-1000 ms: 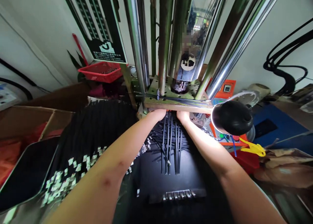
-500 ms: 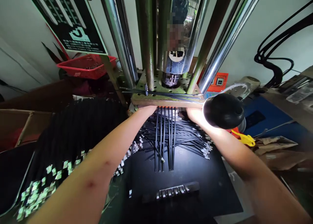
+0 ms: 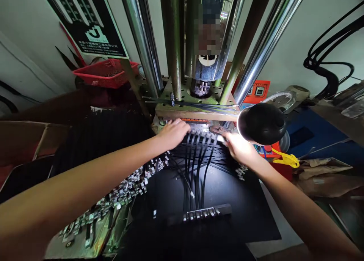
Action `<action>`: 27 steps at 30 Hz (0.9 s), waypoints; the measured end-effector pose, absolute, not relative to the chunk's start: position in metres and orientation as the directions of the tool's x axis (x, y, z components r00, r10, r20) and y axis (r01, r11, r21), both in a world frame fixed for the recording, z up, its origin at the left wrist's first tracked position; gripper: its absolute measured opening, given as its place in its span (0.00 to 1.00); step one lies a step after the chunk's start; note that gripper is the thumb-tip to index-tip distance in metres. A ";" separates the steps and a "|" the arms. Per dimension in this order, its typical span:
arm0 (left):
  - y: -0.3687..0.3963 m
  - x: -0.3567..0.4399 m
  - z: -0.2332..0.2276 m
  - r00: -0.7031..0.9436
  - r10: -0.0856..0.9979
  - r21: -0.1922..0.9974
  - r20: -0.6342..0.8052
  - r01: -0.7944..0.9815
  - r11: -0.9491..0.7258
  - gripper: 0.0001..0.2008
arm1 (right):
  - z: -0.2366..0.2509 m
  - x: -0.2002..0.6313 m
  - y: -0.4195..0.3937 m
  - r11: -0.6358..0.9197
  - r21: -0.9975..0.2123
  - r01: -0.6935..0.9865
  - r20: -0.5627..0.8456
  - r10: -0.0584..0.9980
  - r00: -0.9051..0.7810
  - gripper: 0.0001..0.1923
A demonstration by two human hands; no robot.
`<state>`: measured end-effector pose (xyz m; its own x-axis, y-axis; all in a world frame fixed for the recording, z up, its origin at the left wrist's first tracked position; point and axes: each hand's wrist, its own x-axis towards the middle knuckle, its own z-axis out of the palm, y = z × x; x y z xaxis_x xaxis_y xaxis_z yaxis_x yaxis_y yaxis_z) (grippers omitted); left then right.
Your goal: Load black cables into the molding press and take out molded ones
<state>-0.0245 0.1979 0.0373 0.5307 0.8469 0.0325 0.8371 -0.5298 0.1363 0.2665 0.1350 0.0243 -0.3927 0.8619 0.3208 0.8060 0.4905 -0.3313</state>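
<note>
While your left hand (image 3: 173,133) and right hand (image 3: 237,146) pinch the cable row (image 3: 199,154) at twelve o'clock under the press plate (image 3: 196,111), expect light, floppy cords (grip near the ends, not mid-span).

Both hands meet at the near edge of a tan metal press plate (image 3: 196,111) under tall chrome columns (image 3: 142,44). The left hand (image 3: 173,132) rests knuckles-up on the far ends of a row of thin black cable strips (image 3: 197,166); the right hand (image 3: 239,147) grips the same row from the right. The strips bow and run nearward over a black mat (image 3: 227,204) to a slotted black holder bar (image 3: 203,213). A black dome lamp (image 3: 261,123) shines just right of the hands. A red plastic basket (image 3: 105,73) sits far left.
</note>
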 end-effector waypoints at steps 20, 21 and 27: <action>0.058 0.053 0.048 0.851 0.438 0.885 -0.291 0.413 -0.214 0.23 | 0.004 0.280 0.022 0.528 -0.557 0.641 0.188 0.832 -0.522 0.28; 0.059 0.049 0.049 0.860 0.422 0.911 -0.288 0.382 -0.156 0.16 | 0.004 0.274 0.031 0.517 -0.547 0.658 0.197 0.843 -0.500 0.25; 0.120 0.003 0.048 0.583 0.791 0.772 -0.187 0.585 -0.249 0.30 | 0.011 0.268 0.100 0.384 -0.446 0.808 0.215 0.923 -0.320 0.25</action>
<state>0.0034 0.1199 0.0476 0.5832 0.7906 -0.1866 0.5848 -0.2492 0.7719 0.2683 0.1002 0.0112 -0.3203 0.9227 0.2147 0.8084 0.3843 -0.4458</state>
